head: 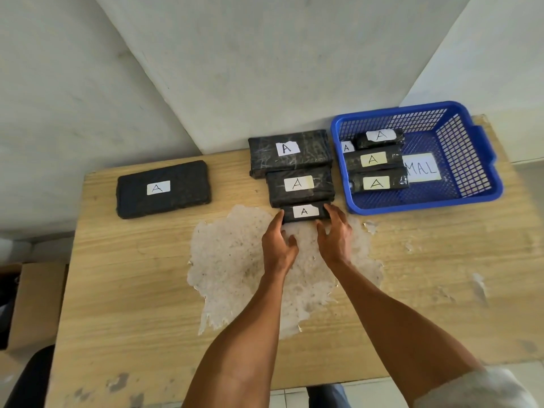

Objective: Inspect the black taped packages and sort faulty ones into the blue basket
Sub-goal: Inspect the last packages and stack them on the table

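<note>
The worn wooden table with a pale patch of peeled veneer [412, 275] carries everything, and it stands against a light wall, probably so the packages cannot slide off the far edge. At the right far corner sits the blue plastic mesh basket [471, 184], with a white paper reading "MAL" on its floor. Several small black taped packages with "A" labels [378, 183] already lie inside, at its left side; I judge these were found faulty.

Well apart at the left lies one wide flat black taped package with a white "A" label [163, 188], alone, maybe put aside as a good one, but this I cannot confirm. In the middle, just beside the basket, three packages lie in a row that becomes smaller toward the person: the large black taped package wrapped in shiny film [290, 151], then the medium black taped package [300, 185], touching or partly overlapping it, then the small black taped package [304, 212] nearest.

The left hand [278, 245] and the right hand [335, 235] grasp this small package at its two short ends, fingers curled around, label facing up. It rests on the table or just above it; I cannot tell which. Holding by the ends leaves the taped faces visible for inspection.
</note>
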The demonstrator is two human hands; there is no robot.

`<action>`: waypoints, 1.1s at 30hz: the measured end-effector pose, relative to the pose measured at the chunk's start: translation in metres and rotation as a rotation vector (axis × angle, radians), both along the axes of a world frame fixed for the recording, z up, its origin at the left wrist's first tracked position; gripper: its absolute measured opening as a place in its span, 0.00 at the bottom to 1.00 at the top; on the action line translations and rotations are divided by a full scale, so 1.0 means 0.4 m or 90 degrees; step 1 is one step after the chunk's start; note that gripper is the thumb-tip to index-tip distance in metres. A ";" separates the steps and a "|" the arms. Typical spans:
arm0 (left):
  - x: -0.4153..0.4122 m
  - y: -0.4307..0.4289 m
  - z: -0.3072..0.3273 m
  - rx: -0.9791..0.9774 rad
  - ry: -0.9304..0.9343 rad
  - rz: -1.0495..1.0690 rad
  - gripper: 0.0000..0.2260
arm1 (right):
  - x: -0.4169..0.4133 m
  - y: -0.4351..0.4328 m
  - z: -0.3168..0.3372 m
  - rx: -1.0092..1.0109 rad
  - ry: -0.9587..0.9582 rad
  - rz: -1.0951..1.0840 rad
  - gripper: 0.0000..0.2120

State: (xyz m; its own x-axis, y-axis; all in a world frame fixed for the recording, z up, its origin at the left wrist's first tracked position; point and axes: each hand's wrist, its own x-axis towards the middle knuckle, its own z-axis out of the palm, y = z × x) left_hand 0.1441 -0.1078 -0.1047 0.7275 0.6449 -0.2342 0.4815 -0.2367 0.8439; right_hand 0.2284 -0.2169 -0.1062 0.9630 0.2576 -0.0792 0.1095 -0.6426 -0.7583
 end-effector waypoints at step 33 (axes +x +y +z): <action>-0.393 0.545 -0.090 0.342 0.302 0.157 0.33 | -0.354 0.456 -0.096 -0.362 -0.096 0.234 0.34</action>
